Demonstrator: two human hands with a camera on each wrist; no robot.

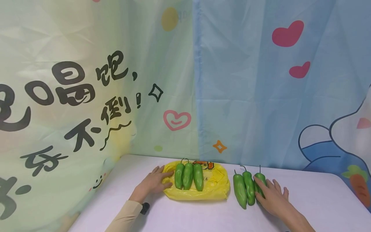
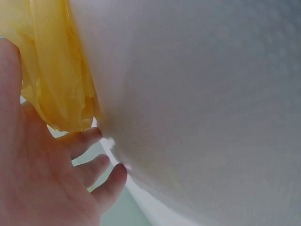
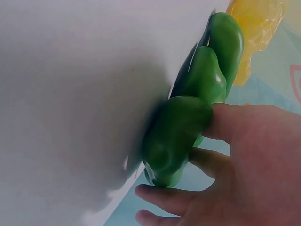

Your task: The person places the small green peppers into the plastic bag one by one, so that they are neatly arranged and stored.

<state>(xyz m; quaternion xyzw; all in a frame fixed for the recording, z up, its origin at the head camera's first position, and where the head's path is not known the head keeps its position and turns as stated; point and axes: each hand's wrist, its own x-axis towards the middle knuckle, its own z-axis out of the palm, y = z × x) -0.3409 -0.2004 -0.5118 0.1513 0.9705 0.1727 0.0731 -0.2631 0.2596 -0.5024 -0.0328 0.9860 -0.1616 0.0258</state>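
Note:
Three long green peppers (image 1: 187, 176) lie side by side on a yellow plastic bag (image 1: 213, 193). At the bag's left edge, my left hand (image 1: 155, 181) rests with its fingers spread; the thumb and a finger reach over the yellow plastic. To the right of the bag are three more green peppers, the left one (image 1: 240, 190) and middle one (image 1: 249, 188) close together. My right hand (image 1: 273, 198) holds the rightmost pepper (image 3: 176, 134) between thumb and forefinger, the other fingers spread out. Part of this pepper is hidden under the hand in the head view.
A white table (image 1: 179, 216) lies under everything. Behind it hang a blue curtain (image 1: 232, 96) with hearts and a pale printed curtain (image 1: 162, 80) with black lettering on the left. A small black device (image 1: 145, 208) sits at the left wrist.

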